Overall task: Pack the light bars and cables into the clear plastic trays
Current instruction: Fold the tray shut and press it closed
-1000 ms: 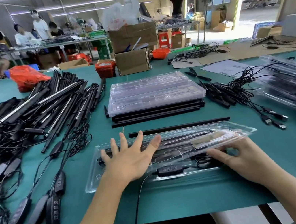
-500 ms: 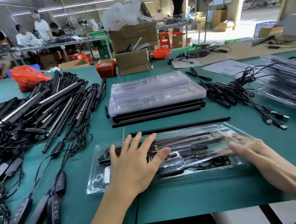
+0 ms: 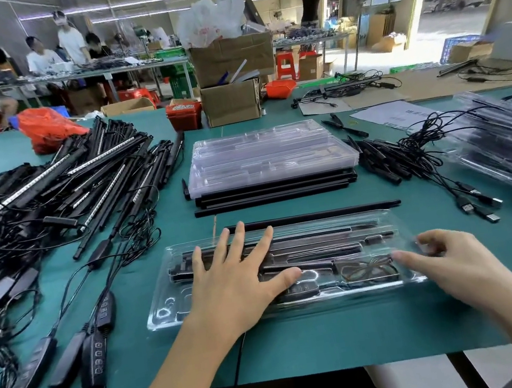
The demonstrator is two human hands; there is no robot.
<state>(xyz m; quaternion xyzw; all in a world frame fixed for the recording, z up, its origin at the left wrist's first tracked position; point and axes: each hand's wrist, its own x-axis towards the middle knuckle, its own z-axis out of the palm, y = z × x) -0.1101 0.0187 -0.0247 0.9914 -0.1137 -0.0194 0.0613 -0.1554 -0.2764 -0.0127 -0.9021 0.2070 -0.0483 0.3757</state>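
Clearly we are only partway through the job. Across the green desk (image 3: 304,346) the biggest mass is the tangled heap of loose light bars (image 3: 58,193) and cables at far left, not yet packed, so most of the work seems left. At far right lies a pile of filled trays (image 3: 506,143), which we judge as finished. In the middle, further back, a stack of empty clear trays (image 3: 269,155) sits on a few black bars, and beside it to the right lies a bundle of USB cables (image 3: 421,155). Just beyond our working tray one single black bar (image 3: 314,216) lies alone on the desk.

Nearest us is the clear tray (image 3: 292,265) in hand, already loaded with bars, a controller and a coiled cable under its clear cover; closing it looks like the current step. Our left hand (image 3: 231,284) lies flat on the tray's left half, fingers spread, pressing down. Our right hand (image 3: 450,261) is at the tray's right end with fingers bent toward its edge; blur keeps us from telling whether it pinches the plastic or only touches it.
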